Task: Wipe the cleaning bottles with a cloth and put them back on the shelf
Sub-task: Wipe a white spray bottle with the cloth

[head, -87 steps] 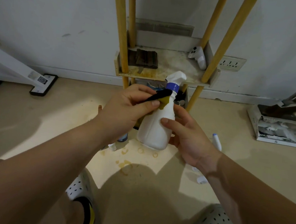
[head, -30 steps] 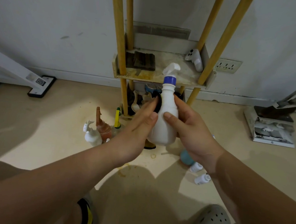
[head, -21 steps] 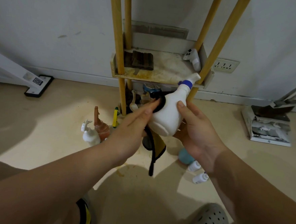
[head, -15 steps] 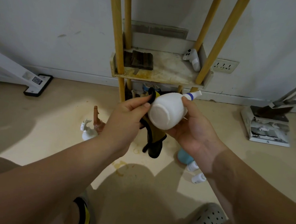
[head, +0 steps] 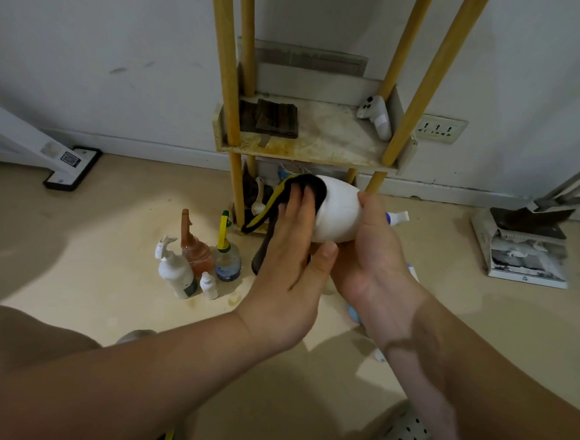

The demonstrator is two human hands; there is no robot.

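The left hand (head: 287,257) lies flat with its fingers straight, pressing a black cloth (head: 313,187) with a yellow edge against the round base of the white spray bottle (head: 340,213). Its thumb reaches out beneath the bottle, and the loose end of the cloth hangs down behind the hand. The right hand (head: 373,256) is curled round the bottle's far side and holds it in the air, tipped almost onto its side, with the blue collar and white nozzle pointing away to the right.

The bottle is held just in front of and below the stained lower tier of the shelf (head: 324,146), which stands on yellow poles against the wall. On that tier a dark folded rag (head: 271,119) lies at the left and a white controller (head: 374,117) leans at the right.

On the floor (head: 108,241), left of the hands, four bottles stand close together: a white trigger bottle (head: 175,273), a brown bottle (head: 194,249), a clear bottle (head: 226,260) with a yellow-green nozzle, and a little white bottle (head: 209,285). A wall socket (head: 439,129) sits right of the shelf.
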